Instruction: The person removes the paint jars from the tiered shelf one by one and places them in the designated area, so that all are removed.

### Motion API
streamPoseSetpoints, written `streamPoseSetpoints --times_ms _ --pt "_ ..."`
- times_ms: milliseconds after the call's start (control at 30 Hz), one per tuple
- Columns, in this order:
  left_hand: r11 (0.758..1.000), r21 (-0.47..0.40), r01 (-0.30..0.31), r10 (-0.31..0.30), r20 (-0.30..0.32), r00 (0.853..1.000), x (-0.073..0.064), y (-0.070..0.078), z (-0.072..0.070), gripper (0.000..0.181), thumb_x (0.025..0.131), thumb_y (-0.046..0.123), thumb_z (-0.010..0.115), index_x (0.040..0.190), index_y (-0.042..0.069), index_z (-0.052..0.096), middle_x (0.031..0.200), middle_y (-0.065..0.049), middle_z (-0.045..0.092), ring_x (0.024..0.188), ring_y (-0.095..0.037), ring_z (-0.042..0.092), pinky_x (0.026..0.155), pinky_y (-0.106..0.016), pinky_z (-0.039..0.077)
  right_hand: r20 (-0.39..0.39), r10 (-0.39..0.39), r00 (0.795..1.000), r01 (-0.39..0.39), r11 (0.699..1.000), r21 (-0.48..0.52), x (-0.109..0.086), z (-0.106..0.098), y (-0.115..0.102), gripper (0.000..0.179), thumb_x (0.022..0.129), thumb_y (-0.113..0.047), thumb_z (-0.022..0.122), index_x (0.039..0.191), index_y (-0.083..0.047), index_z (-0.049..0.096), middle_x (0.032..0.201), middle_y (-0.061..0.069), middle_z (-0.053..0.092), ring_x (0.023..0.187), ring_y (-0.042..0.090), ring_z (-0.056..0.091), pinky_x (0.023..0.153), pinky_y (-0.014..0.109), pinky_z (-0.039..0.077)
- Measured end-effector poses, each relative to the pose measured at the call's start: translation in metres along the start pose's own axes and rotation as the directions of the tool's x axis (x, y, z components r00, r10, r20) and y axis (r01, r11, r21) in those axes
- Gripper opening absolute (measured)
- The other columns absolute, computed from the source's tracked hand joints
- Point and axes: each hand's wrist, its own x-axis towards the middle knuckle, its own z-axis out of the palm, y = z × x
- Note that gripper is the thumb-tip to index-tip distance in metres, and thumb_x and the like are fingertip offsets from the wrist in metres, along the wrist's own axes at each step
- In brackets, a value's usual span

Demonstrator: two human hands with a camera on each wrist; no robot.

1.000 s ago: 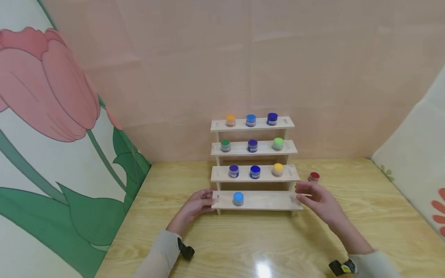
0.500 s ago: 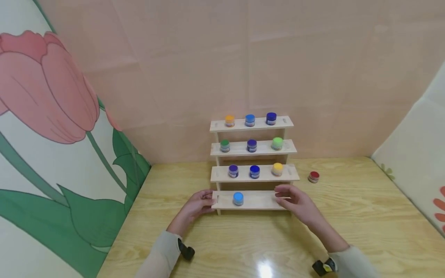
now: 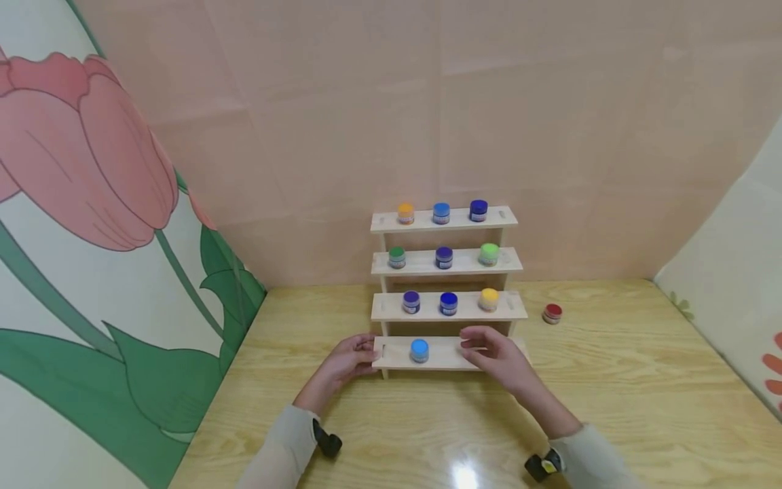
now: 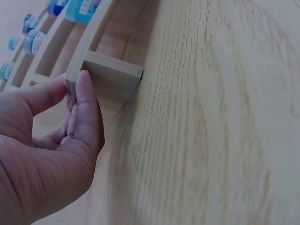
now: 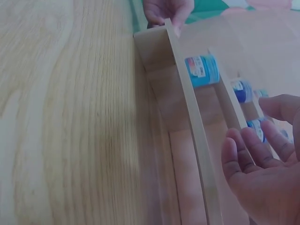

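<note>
A four-step wooden display rack (image 3: 394, 356) stands on the table with small paint jars on its steps. My left hand (image 3: 345, 360) pinches the left end of the lowest step between thumb and fingers; the left wrist view shows the fingertips at the board's edge (image 4: 89, 42). On that step sits a light blue paint jar (image 3: 419, 351), left of centre. My right hand (image 3: 497, 356) is over the right half of the same step, fingers loosely bent and holding nothing. In the right wrist view, a gap separates its fingers (image 5: 253, 143) from the light blue jar (image 5: 202, 70).
Higher steps carry orange, blue, green, purple and yellow jars, such as a yellow jar (image 3: 489, 299) and a dark green jar (image 3: 397, 257). A red-lidded jar (image 3: 552, 314) lies on the wooden table (image 3: 623, 367) right of the rack. A pinkish backdrop (image 3: 318, 170) rises behind.
My right hand has moved left from beside the red-lidded jar and the rack's right end to over the lowest step. My left hand has kept its grip on the step's end.
</note>
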Motion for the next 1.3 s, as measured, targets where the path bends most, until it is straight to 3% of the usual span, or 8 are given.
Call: streamPoseSetpoints --times_ms 333,633,1000,1300 --pt "1.0 -0.002 -0.003 0.003 0.008 1.0 -0.001 0.0 0.0 0.055 0.096 -0.003 0.063 0.147 -0.008 0.043 0.105 -0.008 0.057 0.087 -0.016 0.065 0.076 -0.028 0.062 0.027 0.016 1.0 -0.017 1.0 0.026 0.007 0.016 -0.005 0.032 0.095 -0.01 0.071 0.125 -0.001 0.062 0.121 0.021 0.065 0.112 0.034 0.064 0.093 0.024 0.054" --pt "1.0 -0.004 -0.005 0.005 0.002 1.0 -0.001 -0.001 0.0 0.055 0.096 -0.004 0.063 0.147 -0.008 0.042 0.105 -0.008 0.057 0.087 -0.016 0.064 0.077 -0.028 0.062 0.057 0.048 0.997 -0.049 0.999 0.022 0.013 0.031 -0.007 0.034 0.097 -0.014 0.07 0.128 -0.003 0.061 0.123 0.017 0.066 0.115 0.033 0.064 0.1 0.044 0.055" --pt "1.0 -0.004 -0.012 0.012 -0.005 1.0 -0.002 0.0 0.001 0.057 0.095 -0.005 0.063 0.147 -0.01 0.041 0.104 -0.008 0.056 0.085 -0.016 0.064 0.074 -0.027 0.062 0.035 -0.017 0.999 0.017 1.0 0.01 0.018 0.048 -0.001 0.034 0.092 -0.006 0.073 0.124 0.0 0.063 0.117 0.017 0.068 0.106 0.03 0.067 0.093 0.027 0.056" --pt "1.0 -0.006 -0.009 0.009 -0.011 1.0 -0.002 -0.001 0.001 0.056 0.096 -0.004 0.062 0.147 -0.009 0.041 0.106 -0.009 0.057 0.086 -0.016 0.064 0.076 -0.028 0.062 0.045 -0.038 0.998 0.038 0.999 0.014 0.025 0.058 -0.002 0.036 0.089 -0.004 0.075 0.123 0.0 0.064 0.116 0.017 0.068 0.105 0.031 0.066 0.09 0.027 0.057"
